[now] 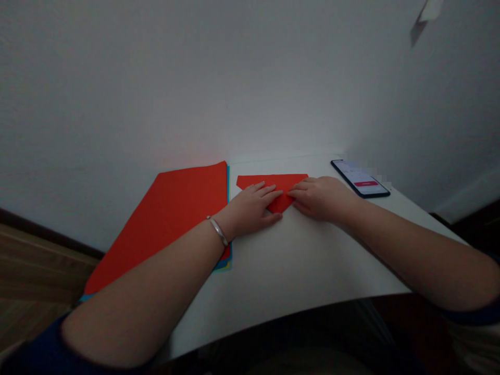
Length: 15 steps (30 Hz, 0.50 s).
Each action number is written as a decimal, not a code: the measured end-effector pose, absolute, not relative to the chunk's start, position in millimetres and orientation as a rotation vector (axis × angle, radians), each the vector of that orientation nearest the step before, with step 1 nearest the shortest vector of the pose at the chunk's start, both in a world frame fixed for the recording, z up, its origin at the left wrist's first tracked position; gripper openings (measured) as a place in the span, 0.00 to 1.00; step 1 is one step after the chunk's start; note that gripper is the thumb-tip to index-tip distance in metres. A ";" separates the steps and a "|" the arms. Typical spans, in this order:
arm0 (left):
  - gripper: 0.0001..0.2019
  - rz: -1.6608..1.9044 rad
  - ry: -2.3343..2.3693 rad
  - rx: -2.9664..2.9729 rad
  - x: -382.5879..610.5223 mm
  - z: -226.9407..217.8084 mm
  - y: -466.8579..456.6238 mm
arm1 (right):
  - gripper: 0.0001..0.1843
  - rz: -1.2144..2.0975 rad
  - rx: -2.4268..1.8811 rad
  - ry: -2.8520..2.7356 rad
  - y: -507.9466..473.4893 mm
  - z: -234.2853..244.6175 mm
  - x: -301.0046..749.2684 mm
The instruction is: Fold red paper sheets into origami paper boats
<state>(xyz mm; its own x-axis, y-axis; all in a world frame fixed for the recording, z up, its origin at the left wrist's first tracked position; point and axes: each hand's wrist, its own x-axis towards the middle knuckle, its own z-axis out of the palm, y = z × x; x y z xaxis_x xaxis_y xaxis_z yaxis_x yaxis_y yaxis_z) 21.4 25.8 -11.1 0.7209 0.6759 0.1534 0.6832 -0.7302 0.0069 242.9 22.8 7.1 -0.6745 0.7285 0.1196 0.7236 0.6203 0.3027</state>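
Note:
A folded piece of red paper (pixel 279 182) lies on the white table, with a straight far edge and a point toward me. My left hand (pixel 253 208) rests flat on its left part, fingers spread and thumb near the lower tip; a silver bangle circles that wrist. At the paper's right side, my right hand (pixel 318 198) has its fingers bent and drawn together, the fingertips on the paper close to its middle. Both hands cover parts of the folds.
To the left, a stack of large coloured sheets (pixel 179 198) with red on top lies partly under my left forearm. A smartphone (pixel 361 179) with a lit screen sits at the back right. Behind the white table (pixel 297 271) rises a pale wall (pixel 250 83).

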 end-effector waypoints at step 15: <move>0.10 -0.335 -1.095 -2.709 28.2 -6.3 20.6 | 0.09 0.488 1.376 3.244 15.6 -5.8 228.5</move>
